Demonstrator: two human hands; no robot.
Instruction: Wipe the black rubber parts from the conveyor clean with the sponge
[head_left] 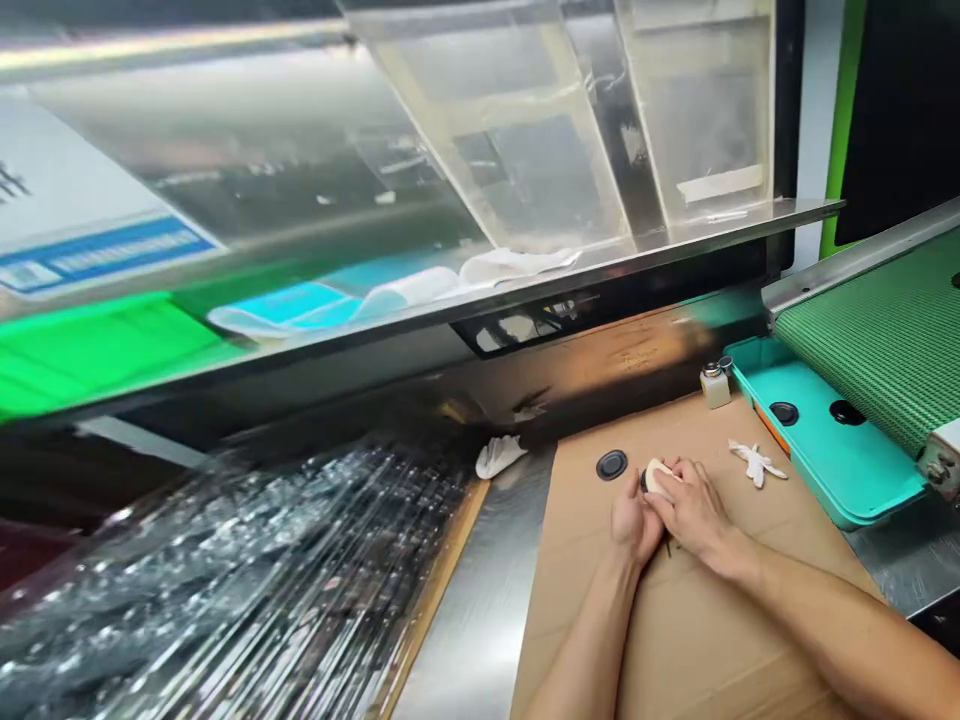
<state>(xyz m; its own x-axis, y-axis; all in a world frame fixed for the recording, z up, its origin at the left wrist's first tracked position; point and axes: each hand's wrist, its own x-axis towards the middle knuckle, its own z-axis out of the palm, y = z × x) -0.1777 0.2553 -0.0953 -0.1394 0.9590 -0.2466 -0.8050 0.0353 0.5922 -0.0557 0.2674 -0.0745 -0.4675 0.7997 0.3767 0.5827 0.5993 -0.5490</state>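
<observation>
Over the brown cardboard sheet [577, 580], my left hand [634, 522] has its fingers closed around a small dark round part [643, 481], mostly hidden by the fingers. My right hand [694, 505] pinches a cream-coloured pad [658, 480] against that part. Both hands touch each other. A black round disc [612, 464] lies on the cardboard just left of my hands. To their right rests a crumpled white cloth piece [757, 463].
A turquoise tray [847, 470] with two black discs stands at the right, beneath a green conveyor belt [885, 320]. A small white bottle [715, 386] is beside it. Shiny clear plastic strips [300, 580] fill the left, near a white crumpled item [500, 456].
</observation>
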